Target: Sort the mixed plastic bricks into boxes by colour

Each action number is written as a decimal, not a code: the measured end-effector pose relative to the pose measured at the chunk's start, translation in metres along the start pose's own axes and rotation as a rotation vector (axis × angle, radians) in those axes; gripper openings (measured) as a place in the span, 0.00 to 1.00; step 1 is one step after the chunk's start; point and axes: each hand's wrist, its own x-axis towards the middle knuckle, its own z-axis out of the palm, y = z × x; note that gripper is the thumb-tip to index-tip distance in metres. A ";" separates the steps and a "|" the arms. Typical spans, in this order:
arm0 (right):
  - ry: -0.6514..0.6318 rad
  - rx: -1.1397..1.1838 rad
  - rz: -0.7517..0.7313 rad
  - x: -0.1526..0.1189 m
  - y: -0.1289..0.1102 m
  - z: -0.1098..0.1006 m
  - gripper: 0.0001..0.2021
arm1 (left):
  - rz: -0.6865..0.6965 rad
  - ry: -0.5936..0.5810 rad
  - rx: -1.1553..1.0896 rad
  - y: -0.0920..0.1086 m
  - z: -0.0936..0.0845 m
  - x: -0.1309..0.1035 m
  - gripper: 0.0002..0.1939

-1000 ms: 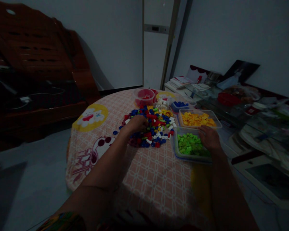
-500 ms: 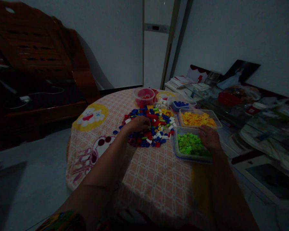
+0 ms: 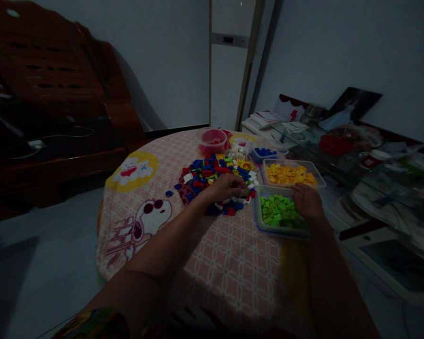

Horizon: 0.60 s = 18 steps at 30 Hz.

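My left hand [image 3: 229,187] is over the near right part of a mixed pile of toy building bricks [image 3: 205,170]. Its fingers are pinched together, and whatever lies between them is too small and dark to make out. Red, blue, white, yellow and green pieces make up the pile. My right hand [image 3: 308,201] grips the right rim of a clear plastic container [image 3: 257,221], its fingers bent over the edge. Light green bricks [image 3: 279,211] fill that container. Right behind it stands another clear container [image 3: 320,181] with yellow bricks [image 3: 289,174].
A round pink tub [image 3: 202,141] with red pieces stands at the back, and a box of blue bricks [image 3: 265,152] to its right. White bricks [image 3: 238,150] lie between them. A patterned cloth [image 3: 226,263] covers the table. Right of it is a cluttered glass table [image 3: 342,172]; a wooden bench [image 3: 53,94] stands left.
My left hand has moved right across the pile, from its middle toward the green-brick container. My right hand has stayed on the container's rim.
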 end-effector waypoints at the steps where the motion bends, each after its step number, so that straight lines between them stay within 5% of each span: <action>1: 0.005 0.004 -0.006 0.000 0.000 0.000 0.17 | 0.022 -0.005 0.005 0.004 0.007 0.001 0.08; 10: 0.029 0.011 -0.004 -0.001 0.004 0.004 0.17 | 0.288 -0.014 0.184 0.032 0.049 0.002 0.15; 14: 0.008 -0.005 0.009 0.000 0.002 0.003 0.17 | 0.223 0.061 0.266 0.027 0.034 0.002 0.15; 18: -0.020 -0.007 0.013 0.001 0.000 0.001 0.17 | 0.037 0.171 0.451 0.016 -0.002 0.000 0.11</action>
